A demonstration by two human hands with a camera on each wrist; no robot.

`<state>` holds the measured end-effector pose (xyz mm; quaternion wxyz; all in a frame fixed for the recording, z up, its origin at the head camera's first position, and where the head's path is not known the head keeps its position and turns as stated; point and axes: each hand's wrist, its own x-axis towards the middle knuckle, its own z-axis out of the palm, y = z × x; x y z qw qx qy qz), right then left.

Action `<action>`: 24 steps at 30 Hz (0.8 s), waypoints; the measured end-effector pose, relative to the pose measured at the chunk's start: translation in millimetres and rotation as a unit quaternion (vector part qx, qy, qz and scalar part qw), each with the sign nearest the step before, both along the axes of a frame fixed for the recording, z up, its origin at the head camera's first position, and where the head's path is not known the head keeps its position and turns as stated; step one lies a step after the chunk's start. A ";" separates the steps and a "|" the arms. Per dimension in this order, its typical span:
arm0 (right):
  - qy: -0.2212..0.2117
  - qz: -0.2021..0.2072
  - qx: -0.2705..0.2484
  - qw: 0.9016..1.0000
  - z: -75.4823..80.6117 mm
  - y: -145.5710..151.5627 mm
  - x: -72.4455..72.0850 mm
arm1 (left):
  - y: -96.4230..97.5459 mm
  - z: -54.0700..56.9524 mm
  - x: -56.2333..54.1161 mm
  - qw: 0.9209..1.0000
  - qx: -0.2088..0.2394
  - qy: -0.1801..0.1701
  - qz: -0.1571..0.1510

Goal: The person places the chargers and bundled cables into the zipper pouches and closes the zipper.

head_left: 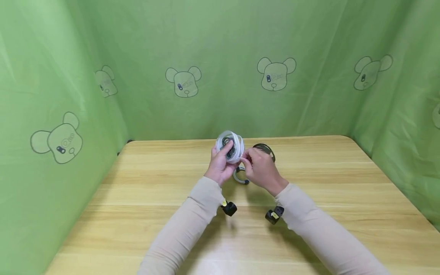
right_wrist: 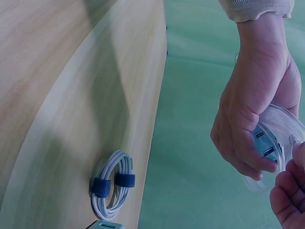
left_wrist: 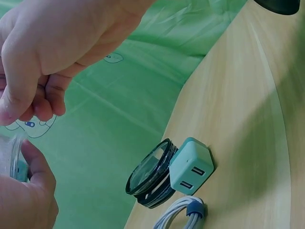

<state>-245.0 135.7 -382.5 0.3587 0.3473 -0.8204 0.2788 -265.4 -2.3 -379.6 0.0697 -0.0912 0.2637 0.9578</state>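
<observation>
My left hand [head_left: 220, 167] holds a clear round case [head_left: 238, 147] with a pale rim, thumb pressed over its open-looking face. Dark strands show inside it in the head view, and a teal piece with dark slots [right_wrist: 265, 143] shows through its wall in the right wrist view. At the near right of the rim, my right hand [head_left: 262, 170] pinches with thumb and forefinger, its other fingers curled. Below the hands lies a coiled white cable [right_wrist: 125, 164] with dark blue straps. A teal two-port USB charger [left_wrist: 191, 164] stands beside it on the table, hidden in the head view.
Behind the right hand, a clear round case with black edging [head_left: 264, 146] lies near the back of the wooden table [head_left: 165, 172]. Green curtains [head_left: 227, 103] with bear-head prints stand along the back and sides. Small black cameras [head_left: 229, 209] hang under both wrists.
</observation>
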 end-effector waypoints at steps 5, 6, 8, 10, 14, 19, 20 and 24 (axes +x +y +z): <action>-0.012 0.002 0.003 1.000 -0.2 0.7 -0.8 | -1.0 0.4 0.0 1.000 -0.011 -0.004 -0.001; -0.016 0.002 0.004 1.000 0.0 1.2 -0.9 | -1.1 0.4 0.0 1.000 -0.013 -0.004 -0.001; -0.026 0.000 0.006 1.000 0.3 2.0 -0.9 | -1.3 0.6 0.5 1.000 -0.018 -0.005 -0.003; -0.032 0.000 0.006 0.999 1.0 2.6 -0.6 | -1.4 0.9 0.7 1.000 -0.023 -0.004 -0.005; -0.035 -0.003 0.003 0.999 1.9 2.9 -0.5 | -1.6 1.3 1.5 1.000 -0.030 -0.004 -0.007; -0.035 -0.006 -0.002 0.999 2.2 3.3 -1.4 | -1.9 0.2 1.1 0.999 -0.034 -0.005 -0.008; -0.035 -0.005 -0.003 0.999 2.4 3.5 -1.5 | -2.0 -0.1 0.9 0.999 -0.035 -0.006 -0.009; -0.035 -0.007 -0.005 0.999 3.7 4.1 -1.6 | -2.5 -0.9 0.2 0.999 -0.037 -0.003 -0.011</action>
